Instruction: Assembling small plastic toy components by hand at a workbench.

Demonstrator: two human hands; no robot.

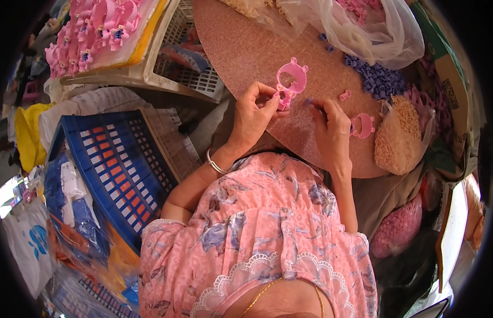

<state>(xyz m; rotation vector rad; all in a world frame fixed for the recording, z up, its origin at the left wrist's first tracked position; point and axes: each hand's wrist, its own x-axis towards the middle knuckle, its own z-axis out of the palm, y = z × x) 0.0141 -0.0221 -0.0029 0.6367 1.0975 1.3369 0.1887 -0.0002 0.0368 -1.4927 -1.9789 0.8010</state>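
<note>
My left hand [252, 112] pinches a pink plastic ring piece [294, 89] with small ears and a little figure shape at its lower end. The piece stands out above the round table [246, 47]. Close beside it, my right hand [334, 124] has thumb and finger closed on a small blue plastic piece [309, 100]. Just right of that hand lies another pink ring piece [366, 126] with a bit of blue on it. A small loose pink part [345, 95] rests on the table beyond the right hand.
Blue parts [378, 79] are heaped at the table's right, near a bag of beige parts [397, 140]. A clear bag [373, 37] with pink pieces lies at the back. Finished-looking pink rings [92, 32] cover a board at far left, above a blue basket [82, 127].
</note>
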